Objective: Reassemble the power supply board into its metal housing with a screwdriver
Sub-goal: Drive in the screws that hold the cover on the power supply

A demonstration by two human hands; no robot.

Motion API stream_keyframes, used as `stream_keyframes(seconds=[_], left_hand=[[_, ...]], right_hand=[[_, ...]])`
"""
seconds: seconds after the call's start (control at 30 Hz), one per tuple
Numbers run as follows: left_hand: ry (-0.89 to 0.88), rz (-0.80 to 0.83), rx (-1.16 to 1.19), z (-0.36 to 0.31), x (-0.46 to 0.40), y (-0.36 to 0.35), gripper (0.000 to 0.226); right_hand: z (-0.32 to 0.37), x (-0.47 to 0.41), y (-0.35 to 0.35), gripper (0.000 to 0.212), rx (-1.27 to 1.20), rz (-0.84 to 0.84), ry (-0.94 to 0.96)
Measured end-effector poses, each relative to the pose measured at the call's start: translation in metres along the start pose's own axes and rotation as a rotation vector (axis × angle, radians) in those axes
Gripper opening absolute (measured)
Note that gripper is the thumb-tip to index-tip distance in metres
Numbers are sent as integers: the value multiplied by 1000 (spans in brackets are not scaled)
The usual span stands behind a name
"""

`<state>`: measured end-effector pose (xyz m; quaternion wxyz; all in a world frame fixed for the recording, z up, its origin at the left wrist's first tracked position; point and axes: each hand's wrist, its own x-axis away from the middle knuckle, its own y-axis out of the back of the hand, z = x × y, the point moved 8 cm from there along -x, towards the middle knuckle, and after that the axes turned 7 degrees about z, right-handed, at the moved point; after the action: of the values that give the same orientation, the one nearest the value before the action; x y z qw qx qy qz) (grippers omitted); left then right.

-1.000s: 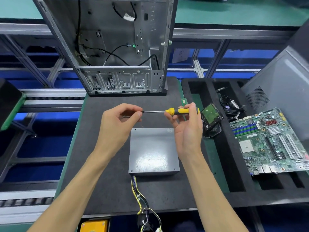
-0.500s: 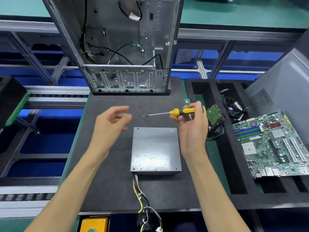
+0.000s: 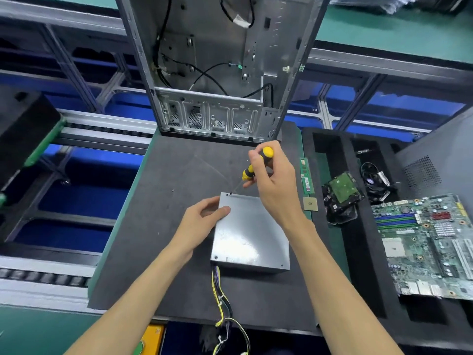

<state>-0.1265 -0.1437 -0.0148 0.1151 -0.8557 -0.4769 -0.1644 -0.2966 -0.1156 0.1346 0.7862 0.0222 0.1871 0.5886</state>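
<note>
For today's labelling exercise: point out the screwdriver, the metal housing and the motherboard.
screwdriver (image 3: pixel 258 162), head view, on its yellow-and-black handle.
metal housing (image 3: pixel 252 237), head view, on its flat top.
motherboard (image 3: pixel 419 249), head view, mid-board.

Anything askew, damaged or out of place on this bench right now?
Little stands out. The metal housing lies flat on the mat, left hand steadying it, right hand driving the screwdriver at its far left corner. One small dark speck, maybe a loose screw, lies nearby.

Right hand (image 3: pixel 275 185) curled tight, left hand (image 3: pixel 202 221) lying loosely curved.
</note>
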Motion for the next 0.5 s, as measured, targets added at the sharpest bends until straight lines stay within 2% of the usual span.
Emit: stream_keyframes(seconds=[0.43, 0.5], left_hand=[[-20, 25, 45, -1, 1, -1, 33], [-19, 33, 60, -1, 1, -1, 31]], right_hand=[[1, -8, -17, 7, 115, 39, 66], [3, -11, -22, 16, 20, 44, 46]])
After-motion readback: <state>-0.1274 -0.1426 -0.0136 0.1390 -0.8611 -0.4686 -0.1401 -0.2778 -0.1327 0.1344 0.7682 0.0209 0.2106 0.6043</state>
